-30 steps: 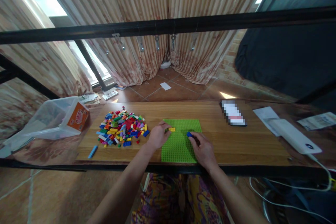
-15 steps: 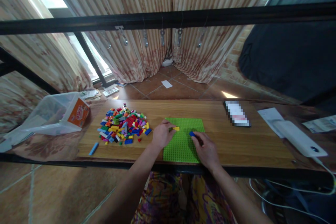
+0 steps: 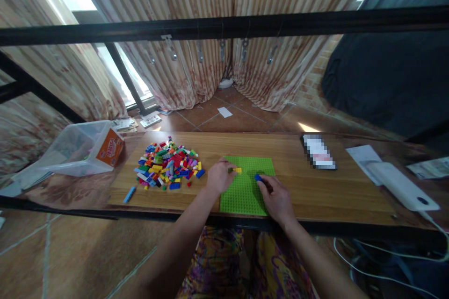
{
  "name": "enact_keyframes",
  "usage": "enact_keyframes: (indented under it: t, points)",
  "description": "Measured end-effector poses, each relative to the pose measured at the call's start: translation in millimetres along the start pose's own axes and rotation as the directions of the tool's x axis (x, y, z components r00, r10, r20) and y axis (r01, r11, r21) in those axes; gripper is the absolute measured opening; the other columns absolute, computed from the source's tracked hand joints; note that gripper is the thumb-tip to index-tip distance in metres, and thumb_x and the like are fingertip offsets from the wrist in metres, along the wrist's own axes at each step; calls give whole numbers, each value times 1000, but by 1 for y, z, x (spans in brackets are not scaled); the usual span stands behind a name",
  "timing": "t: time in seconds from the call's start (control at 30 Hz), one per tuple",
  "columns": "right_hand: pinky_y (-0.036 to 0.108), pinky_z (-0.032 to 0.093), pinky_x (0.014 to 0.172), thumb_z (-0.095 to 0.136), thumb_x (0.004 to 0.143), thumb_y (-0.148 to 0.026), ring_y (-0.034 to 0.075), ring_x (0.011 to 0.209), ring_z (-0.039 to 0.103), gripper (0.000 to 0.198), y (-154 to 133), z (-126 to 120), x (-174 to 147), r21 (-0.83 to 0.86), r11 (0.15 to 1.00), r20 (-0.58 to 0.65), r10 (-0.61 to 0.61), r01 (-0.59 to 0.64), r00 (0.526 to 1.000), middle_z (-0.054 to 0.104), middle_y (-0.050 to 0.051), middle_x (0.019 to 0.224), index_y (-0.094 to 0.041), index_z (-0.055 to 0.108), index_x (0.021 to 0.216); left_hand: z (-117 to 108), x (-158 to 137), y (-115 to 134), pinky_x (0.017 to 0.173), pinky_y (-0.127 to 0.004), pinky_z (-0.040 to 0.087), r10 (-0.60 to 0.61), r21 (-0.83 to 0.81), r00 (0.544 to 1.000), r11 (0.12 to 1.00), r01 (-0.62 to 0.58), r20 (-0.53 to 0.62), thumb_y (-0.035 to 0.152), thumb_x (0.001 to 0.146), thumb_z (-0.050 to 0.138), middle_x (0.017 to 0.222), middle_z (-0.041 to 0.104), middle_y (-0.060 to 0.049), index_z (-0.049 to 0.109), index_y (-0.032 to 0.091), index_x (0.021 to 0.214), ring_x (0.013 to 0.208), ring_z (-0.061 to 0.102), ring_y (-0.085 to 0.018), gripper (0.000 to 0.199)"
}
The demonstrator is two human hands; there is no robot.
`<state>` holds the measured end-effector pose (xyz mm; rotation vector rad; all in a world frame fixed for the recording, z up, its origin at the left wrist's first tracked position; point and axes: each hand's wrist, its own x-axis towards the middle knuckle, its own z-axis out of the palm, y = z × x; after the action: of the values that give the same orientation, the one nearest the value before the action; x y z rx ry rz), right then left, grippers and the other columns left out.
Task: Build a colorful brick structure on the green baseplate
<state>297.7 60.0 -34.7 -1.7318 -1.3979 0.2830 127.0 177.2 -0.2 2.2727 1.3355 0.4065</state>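
My left hand [image 3: 220, 178] is closed, with a small yellow brick [image 3: 239, 170] pinched at its fingertips. It is over the left side of the green studded baseplate [image 3: 242, 196]. My right hand [image 3: 277, 196] pinches a blue brick [image 3: 258, 177] above the plate's right part. Whether either brick touches the plate, I cannot tell. The fingers partly cover both bricks. To the left of my left hand lies a heap of mixed coloured bricks [image 3: 171, 166].
A long light-blue brick [image 3: 129, 195] lies apart at the table's [image 3: 308, 205] front left. At far left stands a clear plastic box [image 3: 73, 149] with an orange label. A phone [image 3: 318, 152] lies at right, and a white device [image 3: 403, 187] with a cable sits beyond it.
The whole view has shifted slightly, so things appear a little further right. Both hands keep their grip on the bricks, and their places over the plate are nearly the same.
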Motion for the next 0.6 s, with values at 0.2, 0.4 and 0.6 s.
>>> enact_keyframes:
  t: [0.2,0.4,0.6]
  points:
    - [38,50,82,49,91,-43,22,88,63,32,0,0,0,-5,1000,0,3,-3,1000,68,10,96,-19,66,102,-2,3,-2,89,-26,48,42,13,999,999,-42,33,27,84,64,107,68,-3,74,25,102,95,64,-16,20]
    - [36,50,81,49,90,-41,22,87,62,30,-1,1,0,-11,1000,-9,2,-2,1000,68,9,95,-19,67,100,-6,1,3,89,-26,48,32,84,998,996,-37,56,28,86,61,108,68,-3,73,25,103,96,64,-17,21]
    - [38,50,82,50,90,-39,22,90,63,28,1,2,1,-34,999,0,-31,31,1000,68,10,97,-19,66,101,-9,11,4,89,-28,49,117,234,980,960,-153,163,26,87,59,105,70,-5,73,23,100,98,64,-19,20]
